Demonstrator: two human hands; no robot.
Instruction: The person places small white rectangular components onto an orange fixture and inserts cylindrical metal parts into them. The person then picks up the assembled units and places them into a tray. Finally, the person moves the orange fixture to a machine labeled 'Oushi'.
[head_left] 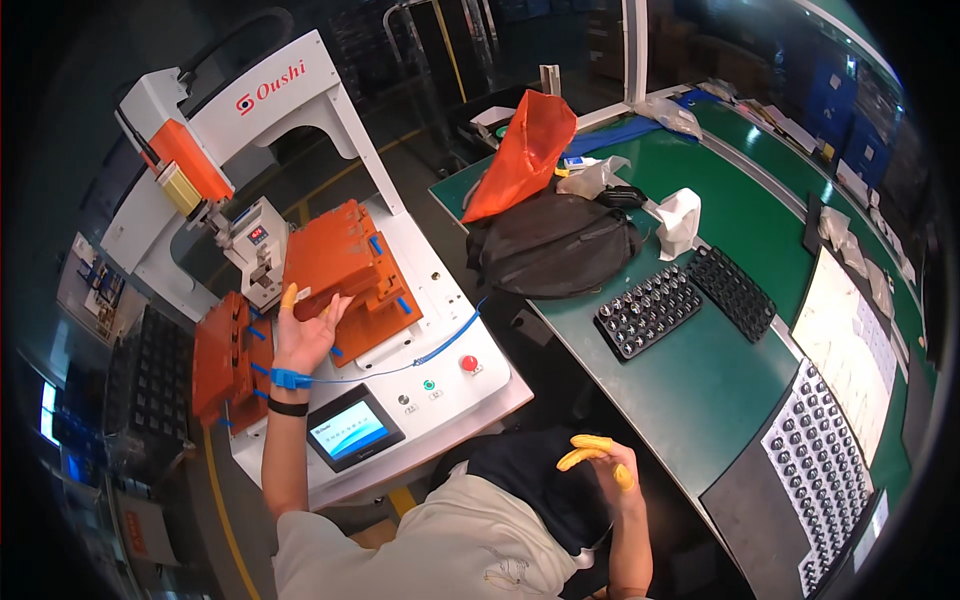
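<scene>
My left hand point(306, 335) is raised over the white bench machine, fingers spread and palm up, holding nothing I can see. It wears a yellow finger cot, and a blue wrist strap point(290, 379) with a coiled cord circles the wrist. Just beyond its fingertips lies an orange fixture block point(335, 255) with blue tabs; a second orange fixture point(225, 360) sits to its left. My right hand point(608, 468) hovers near my lap, beside the bench edge, with yellow finger cots on and its fingers apart. Nothing shows in it.
A touch screen point(352, 428) and a red stop button point(469, 363) are on the machine's front. The green bench point(650, 400) on the right bears a black bag point(550, 245), an orange bag point(525, 155), black trays of small parts point(650, 310) and a white sheet of parts point(820, 460).
</scene>
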